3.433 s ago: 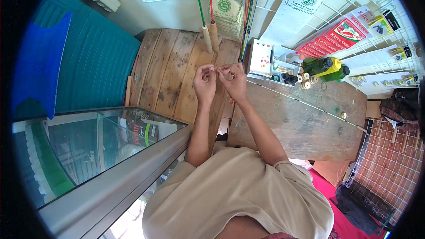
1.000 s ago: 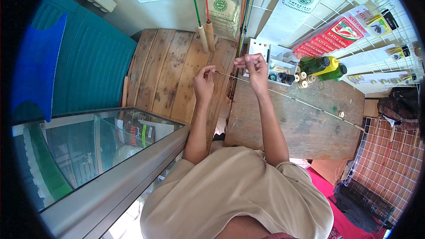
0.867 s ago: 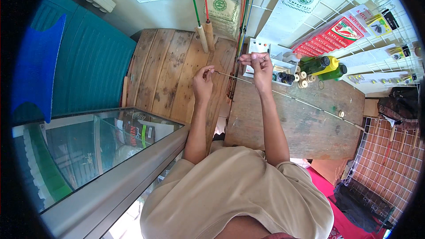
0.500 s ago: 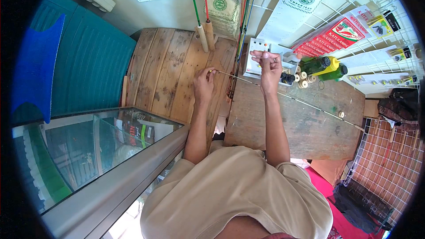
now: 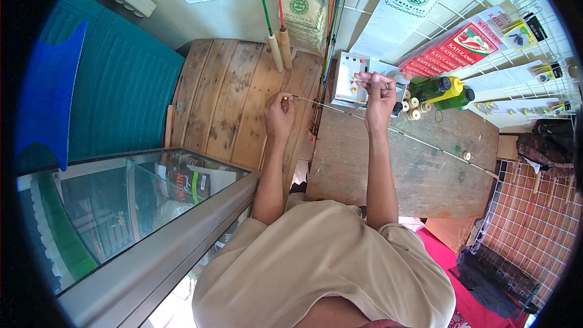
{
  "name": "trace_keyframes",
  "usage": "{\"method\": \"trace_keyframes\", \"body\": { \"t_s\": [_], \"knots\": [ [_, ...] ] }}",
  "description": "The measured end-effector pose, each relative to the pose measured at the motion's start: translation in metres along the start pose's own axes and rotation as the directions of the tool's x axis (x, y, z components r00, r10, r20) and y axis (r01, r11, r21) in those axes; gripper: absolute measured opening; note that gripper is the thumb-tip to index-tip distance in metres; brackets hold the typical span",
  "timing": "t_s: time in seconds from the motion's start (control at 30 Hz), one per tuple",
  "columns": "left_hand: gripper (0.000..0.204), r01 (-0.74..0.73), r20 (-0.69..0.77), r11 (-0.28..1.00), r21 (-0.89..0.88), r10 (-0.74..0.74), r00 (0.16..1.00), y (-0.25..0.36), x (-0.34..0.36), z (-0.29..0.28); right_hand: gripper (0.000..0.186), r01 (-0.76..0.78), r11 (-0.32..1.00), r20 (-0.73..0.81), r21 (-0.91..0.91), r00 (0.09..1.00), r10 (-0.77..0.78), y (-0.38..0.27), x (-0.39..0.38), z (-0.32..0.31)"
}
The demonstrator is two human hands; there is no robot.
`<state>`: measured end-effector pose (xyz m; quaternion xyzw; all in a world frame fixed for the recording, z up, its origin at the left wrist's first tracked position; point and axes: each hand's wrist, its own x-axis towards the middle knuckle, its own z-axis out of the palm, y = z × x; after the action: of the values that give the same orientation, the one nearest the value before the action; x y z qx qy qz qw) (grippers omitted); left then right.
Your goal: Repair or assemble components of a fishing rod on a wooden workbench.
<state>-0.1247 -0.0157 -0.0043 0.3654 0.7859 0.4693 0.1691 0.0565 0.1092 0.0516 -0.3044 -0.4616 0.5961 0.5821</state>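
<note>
A thin fishing rod (image 5: 425,143) lies slantwise over the bench, its tip at my left hand (image 5: 279,116) and its handle at the right edge. The fingers of my left hand are curled closed around the tip, with a small yellow spot showing between them. My right hand (image 5: 379,102) is raised above the rod, thumb pressed to the fingers in a pinch. Whatever it pinches is too small to make out. Just behind it, a white tray (image 5: 337,94) holds small coloured pieces. Several pale wooden spools (image 5: 414,114) stand to its right.
Two cork-handled rods (image 5: 276,53) lean at the back, beside a bundle of thin rods (image 5: 333,30). Green and yellow bottles (image 5: 456,98) lie by the wire-grid wall. A glass display case (image 5: 182,182) stands at near left. A loose spool (image 5: 467,156) sits near the rod's handle.
My right hand has moved to the right and slightly nearer, uncovering more of the white tray. My left hand stays at the rod tip, its fingers turned slightly.
</note>
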Motion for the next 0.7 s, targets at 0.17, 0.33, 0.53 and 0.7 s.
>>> {"method": "trace_keyframes", "body": {
  "t_s": [0.17, 0.33, 0.53, 0.7],
  "knots": [
    [0.014, -0.157, -0.044, 0.987, 0.018, 0.158, 0.986, -0.01, 0.003, 0.002, 0.014, -0.006, 0.999, -0.026, -0.049, 1.0, 0.005, 0.001, 0.0, -0.01],
    [0.016, -0.141, -0.003, 0.988, 0.067, 0.141, 0.99, -0.007, 0.005, 0.003, 0.012, 0.068, 0.996, -0.08, -0.059, 0.994, -0.073, 0.001, 0.001, -0.012],
    [0.015, -0.191, -0.031, 0.979, 0.071, 0.193, 0.981, -0.002, 0.005, 0.001, 0.008, -0.021, 0.976, 0.006, 0.218, 1.0, 0.021, -0.007, -0.001, -0.006],
    [0.016, -0.068, -0.018, 0.995, -0.074, 0.066, 0.998, -0.013, 0.006, 0.003, 0.017, -0.135, 0.864, 0.208, -0.485, 0.942, 0.264, -0.012, -0.007, 0.011]
  ]
}}
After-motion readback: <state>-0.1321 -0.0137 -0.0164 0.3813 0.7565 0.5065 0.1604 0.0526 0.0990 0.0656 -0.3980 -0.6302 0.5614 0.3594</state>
